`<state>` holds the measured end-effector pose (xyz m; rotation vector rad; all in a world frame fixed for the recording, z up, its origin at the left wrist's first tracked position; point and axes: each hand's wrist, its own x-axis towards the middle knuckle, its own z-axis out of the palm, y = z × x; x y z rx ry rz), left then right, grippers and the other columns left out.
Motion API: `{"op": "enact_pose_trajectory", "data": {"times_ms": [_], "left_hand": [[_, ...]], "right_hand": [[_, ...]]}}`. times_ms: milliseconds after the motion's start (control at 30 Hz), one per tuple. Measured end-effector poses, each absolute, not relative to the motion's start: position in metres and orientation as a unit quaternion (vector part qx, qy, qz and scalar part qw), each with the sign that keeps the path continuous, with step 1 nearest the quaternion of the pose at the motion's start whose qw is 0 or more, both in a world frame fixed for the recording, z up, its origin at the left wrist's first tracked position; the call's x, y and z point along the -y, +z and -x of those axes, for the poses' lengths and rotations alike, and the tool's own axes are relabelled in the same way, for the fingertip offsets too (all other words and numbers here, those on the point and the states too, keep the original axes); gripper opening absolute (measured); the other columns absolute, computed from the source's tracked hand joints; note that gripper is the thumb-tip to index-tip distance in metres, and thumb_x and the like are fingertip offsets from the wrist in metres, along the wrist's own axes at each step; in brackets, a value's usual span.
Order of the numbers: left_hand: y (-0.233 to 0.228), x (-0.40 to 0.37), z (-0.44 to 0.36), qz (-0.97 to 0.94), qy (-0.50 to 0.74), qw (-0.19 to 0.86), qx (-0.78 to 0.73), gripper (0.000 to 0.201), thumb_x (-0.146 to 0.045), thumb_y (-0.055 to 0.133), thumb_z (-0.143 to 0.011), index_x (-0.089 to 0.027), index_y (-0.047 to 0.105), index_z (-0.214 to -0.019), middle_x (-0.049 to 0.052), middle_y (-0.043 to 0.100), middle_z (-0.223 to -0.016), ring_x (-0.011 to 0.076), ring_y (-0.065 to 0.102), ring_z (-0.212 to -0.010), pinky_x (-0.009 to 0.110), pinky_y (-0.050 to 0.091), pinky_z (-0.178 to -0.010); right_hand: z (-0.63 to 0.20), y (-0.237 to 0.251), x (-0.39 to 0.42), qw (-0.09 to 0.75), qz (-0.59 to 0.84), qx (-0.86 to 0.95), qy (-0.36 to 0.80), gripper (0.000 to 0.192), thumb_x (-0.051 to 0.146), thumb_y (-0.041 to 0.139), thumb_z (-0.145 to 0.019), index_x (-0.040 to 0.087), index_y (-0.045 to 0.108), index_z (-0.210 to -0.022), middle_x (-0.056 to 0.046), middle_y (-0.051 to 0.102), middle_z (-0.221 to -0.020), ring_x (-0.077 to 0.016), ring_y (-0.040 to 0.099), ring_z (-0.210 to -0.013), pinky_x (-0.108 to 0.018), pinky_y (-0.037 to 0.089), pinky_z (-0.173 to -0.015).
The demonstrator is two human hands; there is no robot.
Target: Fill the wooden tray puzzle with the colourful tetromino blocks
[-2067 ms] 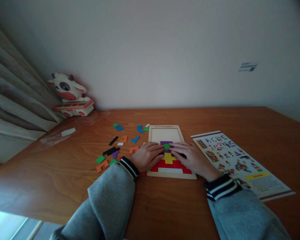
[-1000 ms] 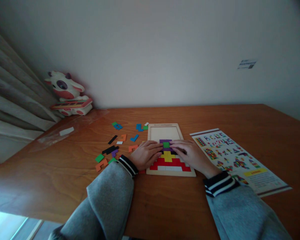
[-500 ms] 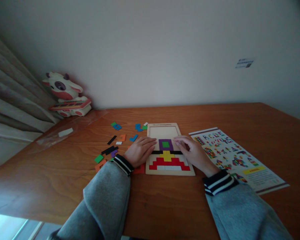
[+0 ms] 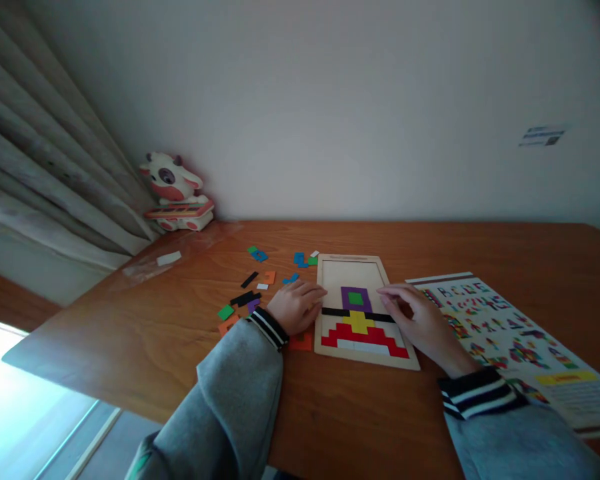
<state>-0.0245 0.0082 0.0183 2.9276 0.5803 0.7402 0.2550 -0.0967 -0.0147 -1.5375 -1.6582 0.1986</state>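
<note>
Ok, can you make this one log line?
left hand: at left side of board | right hand: at right side | green square: inside purple frame

Purple border (image 4: 345, 300), green square (image 4: 356, 299), yellow block (image 4: 359, 323), red pieces (image 4: 336, 334); white-striped cuffs (image 4: 483, 393), black or perhaps navy.

A brown wooden table (image 4: 340, 417) spreads under it all. Between the left hand (image 4: 297, 307) and the right hand (image 4: 420, 321) lies a shallow wooden tray (image 4: 363, 359). Loose flat pieces (image 4: 225, 312) are scattered left of the left hand and beyond it. A printed sheet (image 4: 510, 330) lies right of the right hand. Well beyond the left hand, leftward, stands a cow toy (image 4: 177, 190).
</note>
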Motion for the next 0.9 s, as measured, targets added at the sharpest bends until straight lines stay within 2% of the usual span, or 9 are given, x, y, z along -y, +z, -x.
{"op": "enact_pose_trajectory", "data": {"times_ms": [367, 500, 667, 800, 900], "left_hand": [[0.012, 0.009, 0.020, -0.954, 0.219, 0.039, -0.201, 0.030, -0.027, 0.049, -0.094, -0.016, 0.062, -0.119, 0.008, 0.068, -0.116, 0.0228, 0.061, -0.101, 0.037, 0.052, -0.092], [0.014, -0.006, 0.032, -0.924, 0.194, -0.010, -0.328, 0.031, -0.025, 0.053, -0.092, -0.017, 0.061, -0.121, 0.010, 0.066, -0.121, 0.0255, 0.060, -0.109, 0.040, 0.051, -0.095], [0.026, -0.033, 0.077, -0.846, 0.139, -0.064, -0.511, 0.022, -0.023, 0.048, -0.094, -0.015, 0.068, -0.100, 0.013, 0.070, -0.108, 0.0261, 0.065, -0.101, 0.041, 0.051, -0.093], [0.029, -0.040, 0.105, -0.876, 0.117, -0.046, -0.466, 0.025, -0.030, 0.051, -0.094, -0.017, 0.068, -0.105, 0.011, 0.071, -0.105, 0.0260, 0.066, -0.099, 0.039, 0.054, -0.088], [0.023, -0.038, 0.102, -0.920, 0.144, -0.027, -0.365, 0.028, -0.029, 0.049, -0.095, -0.018, 0.066, -0.114, 0.010, 0.070, -0.113, 0.0244, 0.065, -0.104, 0.039, 0.052, -0.094]], "right_hand": [[-0.257, -0.019, 0.098, 0.417, 0.610, 0.670, 0.072, 0.023, 0.038, 0.052, -0.095, 0.024, 0.066, -0.105, -0.007, 0.066, -0.106, -0.0223, 0.062, -0.092, -0.038, 0.051, -0.081], [-0.257, -0.018, 0.098, 0.424, 0.608, 0.667, 0.074, 0.024, 0.038, 0.051, -0.095, 0.023, 0.066, -0.105, -0.008, 0.066, -0.104, -0.0222, 0.063, -0.091, -0.037, 0.052, -0.080], [-0.257, -0.018, 0.098, 0.428, 0.609, 0.664, 0.072, 0.024, 0.038, 0.051, -0.094, 0.022, 0.067, -0.103, -0.008, 0.066, -0.103, -0.0229, 0.063, -0.093, -0.038, 0.052, -0.081], [-0.256, -0.018, 0.098, 0.419, 0.613, 0.666, 0.072, 0.024, 0.038, 0.051, -0.094, 0.023, 0.067, -0.105, -0.007, 0.067, -0.104, -0.0227, 0.063, -0.093, -0.038, 0.052, -0.083], [-0.254, -0.017, 0.098, 0.417, 0.613, 0.668, 0.069, 0.024, 0.039, 0.051, -0.095, 0.023, 0.066, -0.105, -0.008, 0.066, -0.105, -0.0227, 0.062, -0.095, -0.038, 0.051, -0.084]]}}
